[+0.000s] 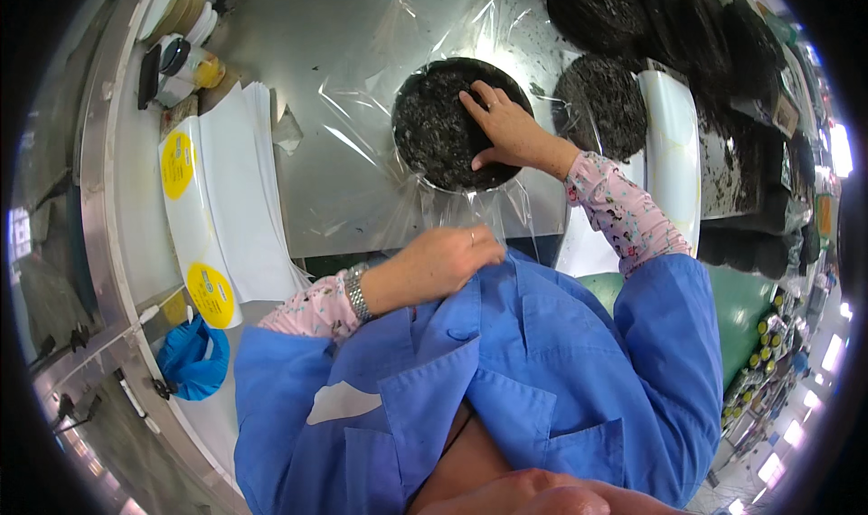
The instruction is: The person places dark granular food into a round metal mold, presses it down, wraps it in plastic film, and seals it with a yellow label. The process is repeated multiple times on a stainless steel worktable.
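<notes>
A round black cake of flaky, compressed material (434, 125) lies on clear plastic film (359, 132) spread over a metal tabletop. My right hand (505, 125) rests on the right part of this cake, fingers spread and pressing flat. Close to my chest, my left hand (441, 261) is curled with its knuckles up. Folds of the film run from the cake down to its fingers, which pinch the near edge; the fingertips themselves are hidden. A second dark round cake (600, 105) sits just right of my right forearm.
White sheets (237, 196) and a rolled sheet with yellow labels (196, 223) lie at the left. Jars (183, 67) stand behind them; a blue plastic bag (193, 359) hangs nearer. Stacked black cakes (597, 10) and a white roll (671, 155) occupy the right.
</notes>
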### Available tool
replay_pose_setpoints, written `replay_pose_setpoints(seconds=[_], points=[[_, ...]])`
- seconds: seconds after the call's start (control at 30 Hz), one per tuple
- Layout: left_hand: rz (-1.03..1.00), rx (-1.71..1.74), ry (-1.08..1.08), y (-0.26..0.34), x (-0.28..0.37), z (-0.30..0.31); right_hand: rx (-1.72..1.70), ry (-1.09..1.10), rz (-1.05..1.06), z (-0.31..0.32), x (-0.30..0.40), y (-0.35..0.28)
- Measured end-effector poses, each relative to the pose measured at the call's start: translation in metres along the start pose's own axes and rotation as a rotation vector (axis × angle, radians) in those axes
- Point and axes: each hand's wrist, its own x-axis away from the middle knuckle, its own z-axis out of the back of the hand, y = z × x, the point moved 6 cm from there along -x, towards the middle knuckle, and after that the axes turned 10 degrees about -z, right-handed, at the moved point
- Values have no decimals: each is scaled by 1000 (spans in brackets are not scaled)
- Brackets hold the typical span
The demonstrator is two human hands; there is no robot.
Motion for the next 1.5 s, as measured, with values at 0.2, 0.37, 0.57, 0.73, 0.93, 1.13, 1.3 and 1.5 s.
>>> replay_pose_setpoints(seconds=[0.2, 0.37, 0.57, 0.73, 0.93, 1.13, 1.3, 1.5], points=[[-24, -469, 352, 19, -9, 38, 20, -26, -48, 0, 6, -2], [106, -190, 218, -13, 7, -11, -49, -77, 15, 3, 10, 0], [8, -243, 360, -3, 27, 17, -25, -123, 8, 15, 3, -8], [852, -478, 1161, -98, 120, 52, 148, 270, 93, -8, 10, -37], [1158, -249, 1016, -145, 234, 45, 115, 273, 67, -11, 13, -33], [608, -528, 1014, -195, 23, 151, 115, 290, 99, -7, 12, -39], [868, 313, 829, -277, -9, 100, 106, 240, 44, -9, 13, -32], [1012, -638, 1100, -251, 104, 180, 82, 242, 52, -6, 11, -34]])
